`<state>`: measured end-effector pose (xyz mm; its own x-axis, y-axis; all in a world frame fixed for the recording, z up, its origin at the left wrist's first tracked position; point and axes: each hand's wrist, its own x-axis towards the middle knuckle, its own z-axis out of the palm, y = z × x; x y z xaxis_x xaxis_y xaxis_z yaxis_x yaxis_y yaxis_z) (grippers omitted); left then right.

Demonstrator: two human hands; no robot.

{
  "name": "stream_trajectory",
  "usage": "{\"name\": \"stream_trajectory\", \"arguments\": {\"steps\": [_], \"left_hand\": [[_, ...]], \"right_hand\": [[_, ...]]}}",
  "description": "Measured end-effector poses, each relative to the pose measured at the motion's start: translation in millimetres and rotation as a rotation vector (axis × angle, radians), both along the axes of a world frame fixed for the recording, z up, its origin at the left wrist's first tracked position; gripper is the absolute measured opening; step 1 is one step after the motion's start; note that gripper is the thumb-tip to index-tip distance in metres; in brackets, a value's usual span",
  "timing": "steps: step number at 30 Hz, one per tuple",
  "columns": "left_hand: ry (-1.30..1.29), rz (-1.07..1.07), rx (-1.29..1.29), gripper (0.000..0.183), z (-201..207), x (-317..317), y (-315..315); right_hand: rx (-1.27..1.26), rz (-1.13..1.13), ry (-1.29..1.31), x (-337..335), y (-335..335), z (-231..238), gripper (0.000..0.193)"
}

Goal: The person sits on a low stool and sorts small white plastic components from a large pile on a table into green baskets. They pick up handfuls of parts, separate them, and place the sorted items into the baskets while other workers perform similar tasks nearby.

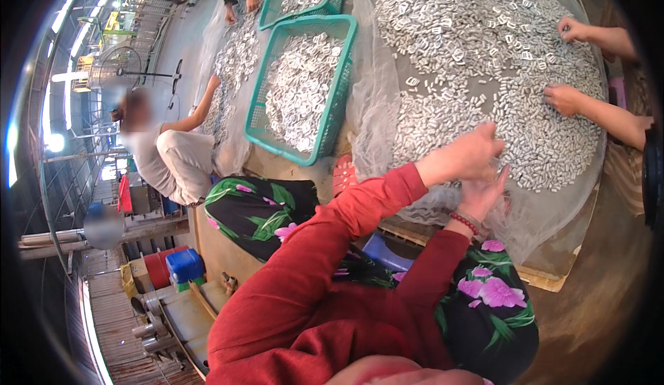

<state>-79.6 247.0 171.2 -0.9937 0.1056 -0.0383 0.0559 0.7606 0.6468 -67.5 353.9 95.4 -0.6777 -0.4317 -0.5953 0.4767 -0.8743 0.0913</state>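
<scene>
Above the near edge of a wide spread of small grey metal pieces (553, 150), my left hand (462, 155) is closed, its fingers curled together. Whatever it may hold is too small to make out. Just below it is my right hand (482, 195), with a red bead bracelet at the wrist and its fingers stretched out, apparently holding nothing. Looped, buckle-like pieces (443, 19) are heaped at the far side of the spread, and short stubby ones lie nearer. White netting (373, 108) lies beneath and around them.
Across the spread, another person's hands (564, 99) touch the pieces. Two green baskets (252, 119) full of looped pieces stand to the left. Beyond them, a seated person (149, 150) and another at the far end reach into a further pile (235, 60). A blue stool (391, 254) is below my arms.
</scene>
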Motion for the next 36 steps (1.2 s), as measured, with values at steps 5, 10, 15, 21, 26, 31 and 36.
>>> {"name": "stream_trajectory", "arguments": {"steps": [5,10,15,21,26,31,36], "left_hand": [[0.287,0.261,0.145,0.029,7.1,0.7,-35.8],[-0.229,0.467,-0.249,0.028,-122.8,13.5,-179.1],[-0.364,0.454,-0.243,0.028,-133.1,22.6,-182.8],[-0.307,0.442,0.742,0.022,-89.9,12.7,-171.6],[-0.060,0.418,0.194,0.025,-153.4,-6.0,-164.7],[-0.122,0.228,-0.329,0.016,-196.2,-26.6,-136.0],[-0.026,0.187,-0.669,0.015,-178.9,-29.0,-114.1]], "right_hand": [[0.202,-0.038,0.058,-3.2,8.8,-8.8,0.030],[0.303,0.093,0.267,-1.1,-0.4,2.6,0.037],[0.327,0.081,0.170,-1.0,-20.5,14.9,0.043],[-0.076,0.031,0.188,-7.0,-3.5,-1.5,0.048],[0.170,0.048,0.269,-5.2,-10.5,-2.1,0.042],[0.226,0.053,0.199,-2.6,-8.7,-18.0,0.042],[0.158,0.022,0.160,-2.1,-8.0,-17.2,0.039]]}}
